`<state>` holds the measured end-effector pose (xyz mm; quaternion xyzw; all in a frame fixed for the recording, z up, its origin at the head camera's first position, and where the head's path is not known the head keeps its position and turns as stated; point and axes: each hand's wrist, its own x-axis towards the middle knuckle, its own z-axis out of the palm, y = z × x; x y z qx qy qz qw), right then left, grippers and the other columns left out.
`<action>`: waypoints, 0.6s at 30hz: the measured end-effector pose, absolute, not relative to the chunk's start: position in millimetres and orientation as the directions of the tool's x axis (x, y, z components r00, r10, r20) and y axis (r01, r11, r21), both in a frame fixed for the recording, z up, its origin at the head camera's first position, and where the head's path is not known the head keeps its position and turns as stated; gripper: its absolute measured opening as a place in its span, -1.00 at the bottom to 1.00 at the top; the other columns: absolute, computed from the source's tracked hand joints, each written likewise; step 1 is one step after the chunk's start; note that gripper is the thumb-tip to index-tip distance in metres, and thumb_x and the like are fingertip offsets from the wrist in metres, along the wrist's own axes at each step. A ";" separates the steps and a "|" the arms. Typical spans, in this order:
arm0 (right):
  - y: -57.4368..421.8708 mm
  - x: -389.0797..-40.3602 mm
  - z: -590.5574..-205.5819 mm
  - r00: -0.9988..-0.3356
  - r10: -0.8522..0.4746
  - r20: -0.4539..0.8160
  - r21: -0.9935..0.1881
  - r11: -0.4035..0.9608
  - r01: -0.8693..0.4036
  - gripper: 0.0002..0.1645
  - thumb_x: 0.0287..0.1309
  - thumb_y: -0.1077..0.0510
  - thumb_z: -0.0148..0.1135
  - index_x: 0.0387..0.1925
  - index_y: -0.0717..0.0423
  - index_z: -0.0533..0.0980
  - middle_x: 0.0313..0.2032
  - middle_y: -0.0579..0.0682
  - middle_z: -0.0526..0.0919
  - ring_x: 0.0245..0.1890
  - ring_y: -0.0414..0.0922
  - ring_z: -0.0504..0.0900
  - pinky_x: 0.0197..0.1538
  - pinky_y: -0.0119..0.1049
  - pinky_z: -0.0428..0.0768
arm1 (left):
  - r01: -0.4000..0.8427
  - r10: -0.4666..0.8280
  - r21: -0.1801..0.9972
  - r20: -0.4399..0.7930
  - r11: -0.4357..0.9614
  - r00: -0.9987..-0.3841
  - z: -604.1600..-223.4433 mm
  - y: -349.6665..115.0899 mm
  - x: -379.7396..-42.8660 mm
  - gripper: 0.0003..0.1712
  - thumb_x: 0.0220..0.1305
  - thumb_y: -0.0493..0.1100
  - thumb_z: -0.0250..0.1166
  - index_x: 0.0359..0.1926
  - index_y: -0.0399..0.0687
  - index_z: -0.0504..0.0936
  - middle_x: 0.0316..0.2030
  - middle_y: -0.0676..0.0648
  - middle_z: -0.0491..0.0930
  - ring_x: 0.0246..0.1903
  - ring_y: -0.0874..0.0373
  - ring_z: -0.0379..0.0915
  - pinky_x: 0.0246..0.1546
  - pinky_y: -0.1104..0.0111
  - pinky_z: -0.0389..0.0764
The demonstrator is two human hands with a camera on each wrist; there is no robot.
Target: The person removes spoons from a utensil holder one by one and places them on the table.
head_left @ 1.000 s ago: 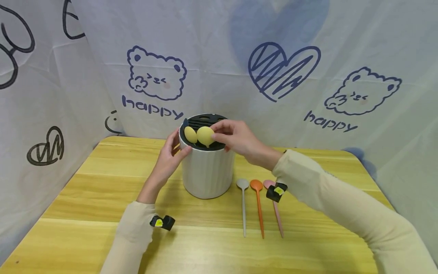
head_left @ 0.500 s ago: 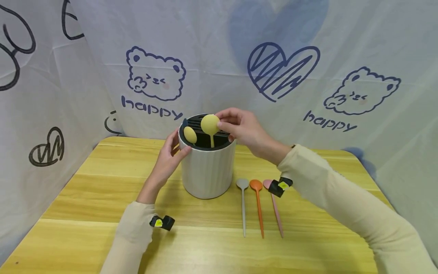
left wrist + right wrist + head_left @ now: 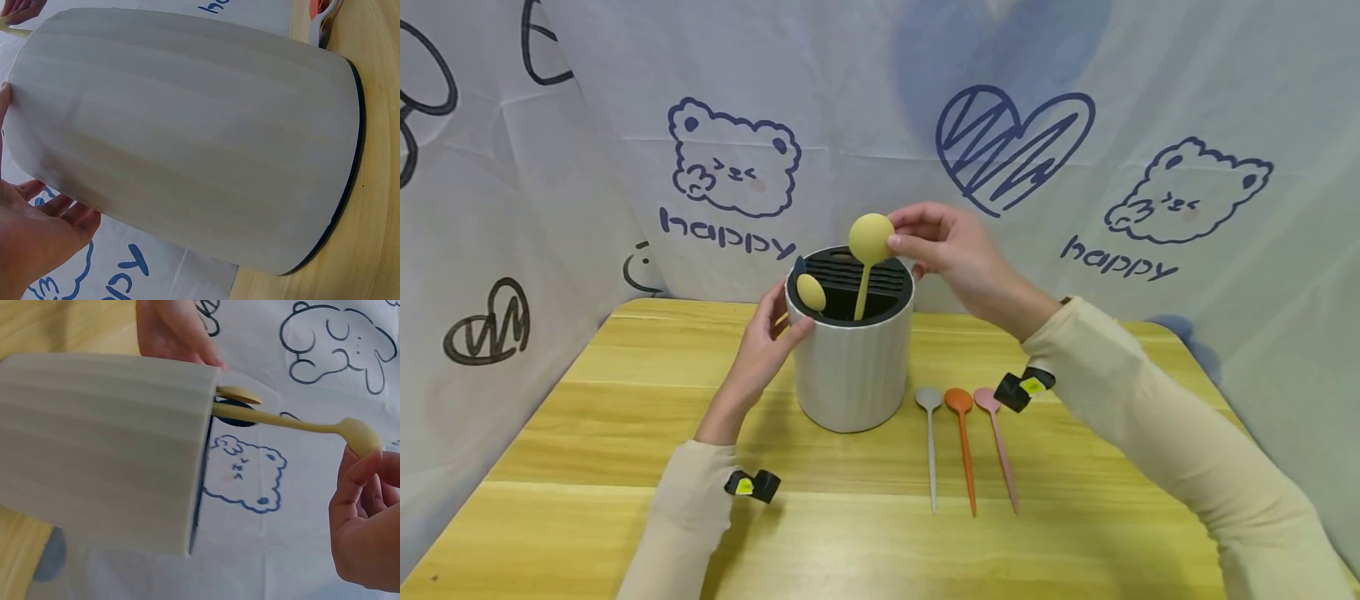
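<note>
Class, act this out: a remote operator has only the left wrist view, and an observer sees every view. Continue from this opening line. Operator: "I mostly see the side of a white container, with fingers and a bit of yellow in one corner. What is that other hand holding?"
Observer: The right hand holds a yellow spoon by its round head.

Operator: Does anything else yellow stand in the container?

Observer: Yes, a second yellow spoon, its head showing above the rim.

Operator: I also glimpse parts of a grey spoon and an orange spoon. Is there a third in that row?

Observer: Yes, a pink spoon, lying next to the orange one.
</note>
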<state>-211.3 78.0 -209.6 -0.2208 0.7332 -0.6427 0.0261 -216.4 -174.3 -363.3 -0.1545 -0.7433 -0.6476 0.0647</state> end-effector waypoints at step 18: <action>92.3 -204.4 -180.8 -0.882 -0.281 0.379 -0.923 -0.046 -0.382 -0.85 0.19 0.40 0.23 -0.18 0.29 0.58 -0.32 0.00 0.70 -0.31 -0.10 0.65 -0.50 -0.44 0.52 | 0.305 0.145 0.945 0.288 0.119 -0.947 -359.4 -172.8 -213.9 -0.12 0.33 0.01 0.20 0.51 -0.10 -0.03 0.44 -0.13 0.07 0.39 0.04 0.02 0.38 0.19 0.09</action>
